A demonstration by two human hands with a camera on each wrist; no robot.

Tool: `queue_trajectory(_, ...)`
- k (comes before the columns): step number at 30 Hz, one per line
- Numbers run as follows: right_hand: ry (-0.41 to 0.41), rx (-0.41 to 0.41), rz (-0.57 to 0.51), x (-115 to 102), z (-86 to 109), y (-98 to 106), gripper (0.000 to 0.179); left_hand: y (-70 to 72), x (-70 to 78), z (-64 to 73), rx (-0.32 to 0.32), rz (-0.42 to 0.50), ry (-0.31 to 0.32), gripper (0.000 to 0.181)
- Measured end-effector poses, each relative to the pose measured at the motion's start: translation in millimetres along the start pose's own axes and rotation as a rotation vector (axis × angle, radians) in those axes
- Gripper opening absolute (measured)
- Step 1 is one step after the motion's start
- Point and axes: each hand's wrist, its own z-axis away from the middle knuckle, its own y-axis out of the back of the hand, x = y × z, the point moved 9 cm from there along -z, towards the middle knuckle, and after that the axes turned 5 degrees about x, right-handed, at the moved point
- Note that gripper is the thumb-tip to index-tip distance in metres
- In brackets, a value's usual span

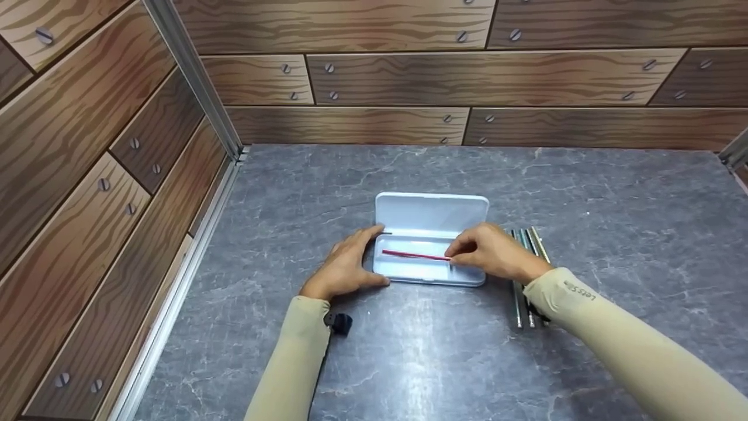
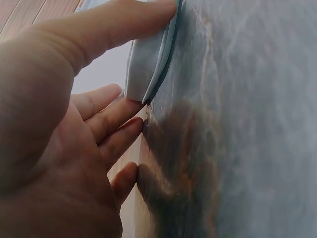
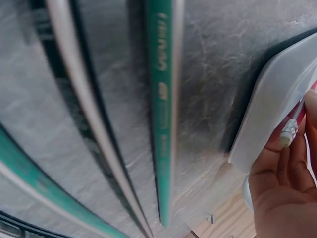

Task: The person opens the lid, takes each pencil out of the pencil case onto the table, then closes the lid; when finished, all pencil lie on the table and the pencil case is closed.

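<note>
Placement appears to be the step in hand: the right hand [image 1: 491, 251] pinches the red pencil [image 1: 412, 254] near its eraser end, over the base of the case [image 1: 409, 271], whose lid [image 1: 429, 211] stands open; contact with the base cannot be confirmed. The left hand [image 1: 347, 263], fingers extended, touches the case's left end. The next move would call for settling the red pencil flat and releasing it. It looks slim and straight, with a silvery ferrule [image 3: 290, 131]. Other pencils [image 1: 518, 301] lie alongside on the tabletop [image 1: 438, 351].
</note>
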Motion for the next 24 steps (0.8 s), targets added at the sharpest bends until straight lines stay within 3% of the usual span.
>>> queue_trajectory(13, -0.012, 0.068, -0.02, 8, 13.7, 11, 0.012, -1.0, -2.0, 1.0, -0.002, 0.006, 0.015, 0.108)
queue_trajectory(24, -0.036, 0.136, -0.075, 17, 39.3, 22, 0.013, -0.6, -1.6, -0.2, 0.003, -0.001, 0.014, 0.109)
